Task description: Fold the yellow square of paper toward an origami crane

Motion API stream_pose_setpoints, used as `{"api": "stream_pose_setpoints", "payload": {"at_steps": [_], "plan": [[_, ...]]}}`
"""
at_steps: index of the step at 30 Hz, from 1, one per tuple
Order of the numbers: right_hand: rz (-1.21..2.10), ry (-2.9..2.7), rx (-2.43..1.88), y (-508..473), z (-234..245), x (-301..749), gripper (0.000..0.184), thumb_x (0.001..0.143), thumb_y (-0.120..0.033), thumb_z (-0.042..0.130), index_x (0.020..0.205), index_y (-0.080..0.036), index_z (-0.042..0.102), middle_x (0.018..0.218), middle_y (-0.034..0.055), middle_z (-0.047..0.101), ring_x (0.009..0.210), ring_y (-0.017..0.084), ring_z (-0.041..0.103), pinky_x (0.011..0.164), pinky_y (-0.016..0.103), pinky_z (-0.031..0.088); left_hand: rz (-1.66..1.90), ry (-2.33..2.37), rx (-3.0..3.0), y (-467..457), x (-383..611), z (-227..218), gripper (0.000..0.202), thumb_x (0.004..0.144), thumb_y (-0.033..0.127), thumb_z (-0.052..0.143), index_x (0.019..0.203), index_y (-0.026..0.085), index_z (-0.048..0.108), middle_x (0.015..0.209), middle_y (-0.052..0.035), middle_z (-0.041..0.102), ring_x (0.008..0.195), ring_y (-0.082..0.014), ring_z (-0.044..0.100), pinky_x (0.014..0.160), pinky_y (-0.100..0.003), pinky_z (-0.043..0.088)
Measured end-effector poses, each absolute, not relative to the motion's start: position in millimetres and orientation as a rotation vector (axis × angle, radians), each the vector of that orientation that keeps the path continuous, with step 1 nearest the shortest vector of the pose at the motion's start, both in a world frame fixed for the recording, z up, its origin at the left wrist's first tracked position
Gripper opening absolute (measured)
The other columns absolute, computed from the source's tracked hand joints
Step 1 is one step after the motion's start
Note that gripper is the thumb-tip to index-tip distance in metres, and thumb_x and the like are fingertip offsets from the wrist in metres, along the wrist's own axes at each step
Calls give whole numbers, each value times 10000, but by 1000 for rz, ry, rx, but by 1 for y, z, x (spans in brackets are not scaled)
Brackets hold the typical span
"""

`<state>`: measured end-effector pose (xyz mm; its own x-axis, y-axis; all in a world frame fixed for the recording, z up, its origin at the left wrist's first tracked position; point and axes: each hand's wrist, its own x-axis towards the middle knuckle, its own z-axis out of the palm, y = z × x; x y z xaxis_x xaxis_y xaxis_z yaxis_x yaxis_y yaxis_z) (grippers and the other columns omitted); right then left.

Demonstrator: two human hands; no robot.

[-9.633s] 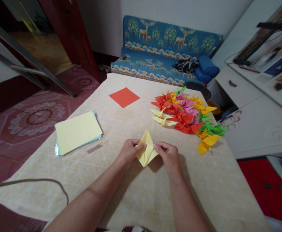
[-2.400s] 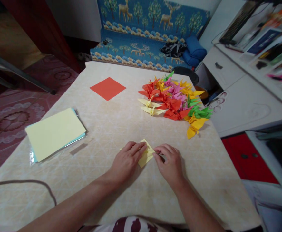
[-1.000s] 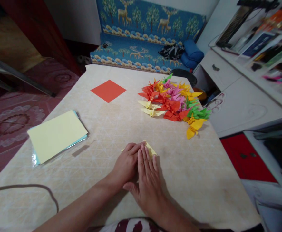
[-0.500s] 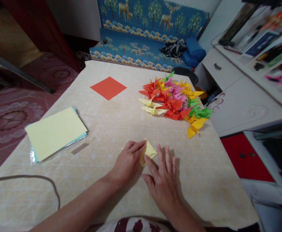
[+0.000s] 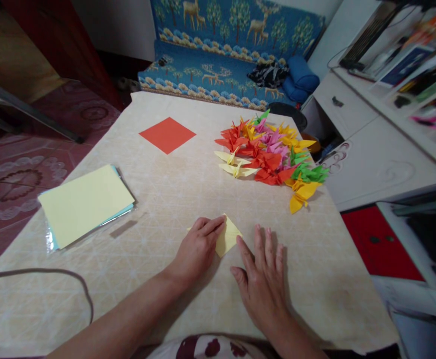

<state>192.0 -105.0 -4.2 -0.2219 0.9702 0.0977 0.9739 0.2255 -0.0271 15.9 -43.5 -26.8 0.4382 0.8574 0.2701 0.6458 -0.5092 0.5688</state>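
A folded piece of pale yellow origami paper (image 5: 228, 238) lies on the table in front of me. My left hand (image 5: 197, 249) covers its left part, fingers curled together and pressing it down; a thin tip of paper shows on that hand's far side. With fingers spread, my right hand (image 5: 262, 274) rests flat on the cloth to the right, its index fingertip at the paper's right corner. Farther off at the right sits a cluster of folded paper cranes (image 5: 266, 154) in red, yellow, pink, green and orange.
A red paper square (image 5: 167, 135) lies toward the back left of the cloth-covered table (image 5: 158, 194). At left is a stack of yellow and blue paper (image 5: 86, 207) in clear plastic. A dark cord (image 5: 53, 271) curves over the front left. Drawers (image 5: 352, 114) stand at right.
My right hand has slid a little to the right, its index finger moving from the paper's middle to its right corner. My left hand stays in place.
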Motion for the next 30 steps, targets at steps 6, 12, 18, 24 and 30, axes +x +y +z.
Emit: {"api": "stream_pose_setpoints", "payload": {"at_steps": [6,12,18,24,30], "plan": [[-126,-2289,-1945,-105,-7,186,651,863,-497,417,1382,-109,350,1515,188,47,1374,390,32,1034,619,148,801,1255,2349,-44,17,-27,436,834,74,462,1262,139,518,1327,-88,511,999,-218,469,878,-395,493],[-35,-2330,-1833,-89,-9,150,826,808,-657,372,1420,-110,273,1514,186,50,1372,399,-1,1025,638,137,794,1249,2325,-43,15,-24,426,793,126,551,1218,157,552,1280,-100,547,969,-218,505,857,-392,500],[-46,-2373,-1852,-84,-9,164,741,836,-591,408,1389,-103,340,1508,182,105,1377,383,11,1036,627,112,859,1271,2243,-43,12,-24,366,829,113,508,1184,169,582,1258,-100,560,988,-208,510,866,-393,491],[-78,-2352,-1916,-89,-11,182,716,847,-559,423,1391,-103,336,1502,186,136,1378,377,32,1039,620,115,891,1411,2252,-48,-4,-28,334,844,81,461,1130,156,616,1248,-103,557,1029,-215,501,866,-398,496],[-78,-2339,-1880,-90,-9,183,678,871,-541,383,1389,-107,342,1502,174,151,1379,372,43,1035,625,129,880,1553,2341,-54,-13,-24,313,823,52,467,1069,130,644,1282,-116,535,1079,-238,489,908,-426,482]]}}
